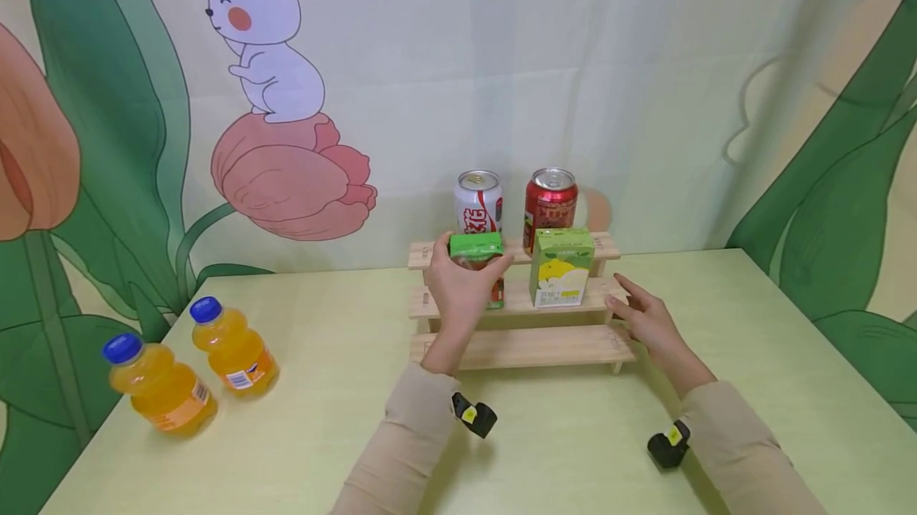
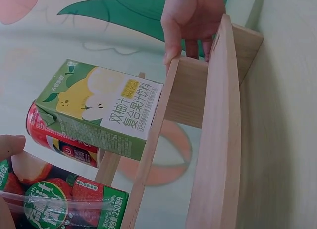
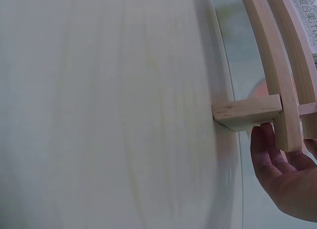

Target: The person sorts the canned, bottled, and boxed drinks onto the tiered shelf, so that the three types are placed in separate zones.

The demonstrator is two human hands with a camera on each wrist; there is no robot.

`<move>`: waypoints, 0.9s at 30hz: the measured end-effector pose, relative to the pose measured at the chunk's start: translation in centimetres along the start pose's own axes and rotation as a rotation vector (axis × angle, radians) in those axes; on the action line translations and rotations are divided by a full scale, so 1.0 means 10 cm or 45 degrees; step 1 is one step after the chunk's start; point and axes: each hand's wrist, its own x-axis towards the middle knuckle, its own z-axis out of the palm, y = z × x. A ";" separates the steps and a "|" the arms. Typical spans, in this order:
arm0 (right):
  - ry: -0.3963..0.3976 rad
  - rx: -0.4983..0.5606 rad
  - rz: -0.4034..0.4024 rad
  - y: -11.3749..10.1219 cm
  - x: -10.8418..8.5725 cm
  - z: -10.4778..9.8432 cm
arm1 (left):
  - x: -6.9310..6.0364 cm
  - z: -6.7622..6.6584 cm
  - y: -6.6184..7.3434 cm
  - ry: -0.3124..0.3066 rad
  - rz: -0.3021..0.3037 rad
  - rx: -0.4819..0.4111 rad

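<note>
A three-tier wooden display rack (image 1: 544, 346) stands on the table. My left hand (image 1: 462, 284) grips a strawberry juice carton (image 2: 49, 194) with a green top, at the left of the middle tier. Its base is level with that tier in the left wrist view. To its right on the same tier stands a green and yellow pomelo juice carton (image 1: 562, 268). At the rack's right end, my right hand (image 1: 652, 324) holds the wooden frame, thumb at the middle tier's edge; some fingers are hidden behind the wood. The right wrist view shows its fingers (image 3: 267, 160) under the rack's end.
On the top tier stand a white and red can (image 1: 478, 200) and a red can (image 1: 550, 200). Two orange drink bottles with blue caps, a nearer bottle (image 1: 161, 388) and a farther bottle (image 1: 235, 348), stand at the table's left. A printed curtain (image 1: 430, 85) hangs behind the rack.
</note>
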 end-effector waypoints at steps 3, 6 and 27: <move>0.001 0.009 0.000 0.00 0.01 0.00 | 0.00 0.00 0.01 0.011 -0.009 0.021; -0.002 0.014 -0.001 0.01 0.01 0.01 | 0.01 0.00 0.01 0.014 -0.019 0.041; 0.016 0.004 -0.001 0.02 0.00 0.00 | 0.10 -0.15 -0.10 -0.141 0.202 0.167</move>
